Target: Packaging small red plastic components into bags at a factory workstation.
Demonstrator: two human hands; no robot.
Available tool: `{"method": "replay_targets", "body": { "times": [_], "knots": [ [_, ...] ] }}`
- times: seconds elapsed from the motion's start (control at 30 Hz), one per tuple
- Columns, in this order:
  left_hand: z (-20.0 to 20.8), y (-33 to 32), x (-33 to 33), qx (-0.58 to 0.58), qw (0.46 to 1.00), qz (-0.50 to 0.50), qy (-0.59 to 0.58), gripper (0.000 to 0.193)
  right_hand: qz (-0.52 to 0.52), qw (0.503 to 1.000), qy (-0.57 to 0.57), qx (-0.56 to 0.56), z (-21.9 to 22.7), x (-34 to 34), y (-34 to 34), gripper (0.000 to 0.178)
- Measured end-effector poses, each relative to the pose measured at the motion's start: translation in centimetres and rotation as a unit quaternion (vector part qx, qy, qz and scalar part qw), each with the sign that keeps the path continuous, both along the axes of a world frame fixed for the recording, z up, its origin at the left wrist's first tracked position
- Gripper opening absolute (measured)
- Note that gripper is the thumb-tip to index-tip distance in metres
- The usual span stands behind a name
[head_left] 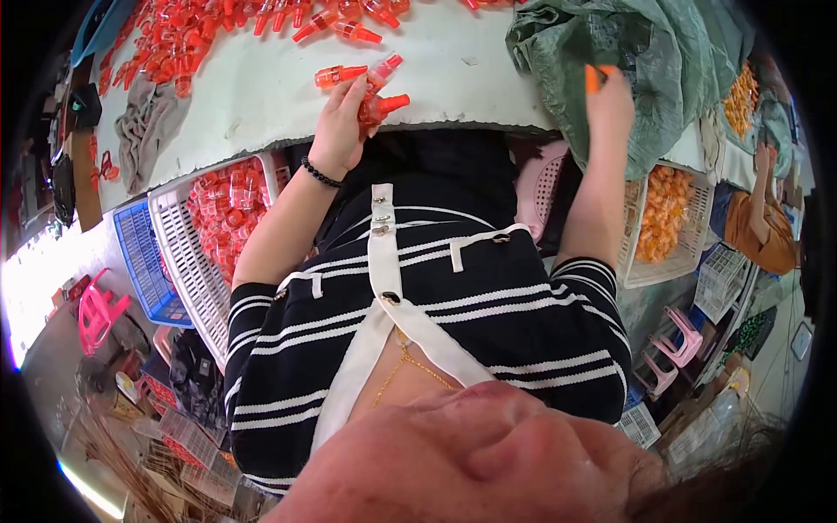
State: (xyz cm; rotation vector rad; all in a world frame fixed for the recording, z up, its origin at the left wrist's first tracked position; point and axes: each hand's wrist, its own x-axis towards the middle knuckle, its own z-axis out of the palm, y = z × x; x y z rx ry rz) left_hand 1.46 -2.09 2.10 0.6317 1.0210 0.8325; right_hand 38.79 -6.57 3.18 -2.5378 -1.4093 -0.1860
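My left hand [344, 118] is closed around small clear-and-red bottles with pointed red caps. One bottle [384, 107] sticks out to the right of the fingers, and another bottle [340, 76] lies by the fingertips, pointing right. My right hand [610, 100] is over a crumpled green plastic sack [658, 113] at the table's right. Bright orange covers its fingertips or sits between them; which of these, I cannot tell. Many similar red bottles [187, 44] are heaped at the table's far left, with more along its far edge.
The white table [471, 91] has a worn near edge. A grey cloth [148, 131] lies at its left. Below stand a white basket [170, 218] of red parts, a blue crate [139, 253] and, at right, a basket [635, 261] of orange parts. Another person [758, 218] is at far right.
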Motion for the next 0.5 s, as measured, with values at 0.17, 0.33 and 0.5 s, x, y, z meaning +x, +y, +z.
{"method": "replay_targets", "body": {
  "times": [0.17, 0.33, 0.5],
  "knots": [
    [0.1, 0.0, 0.7, 0.018, 1.000, 0.009, 0.016, 0.025, 0.041, 0.991, -0.033, -0.125, -3.7, 4.4, -0.6, 0.038],
    [0.2, 0.1, 1.5, 0.011, 0.999, -0.005, 0.030, 0.027, 0.170, 0.931, 0.297, 0.130, 0.9, -5.6, 0.5, 0.036],
    [1.3, 0.3, 1.7, 0.019, 0.996, 0.008, 0.084, 0.028, 0.406, 0.763, 0.489, 0.116, 1.5, -16.1, 0.6, 0.030]
  ]
}}
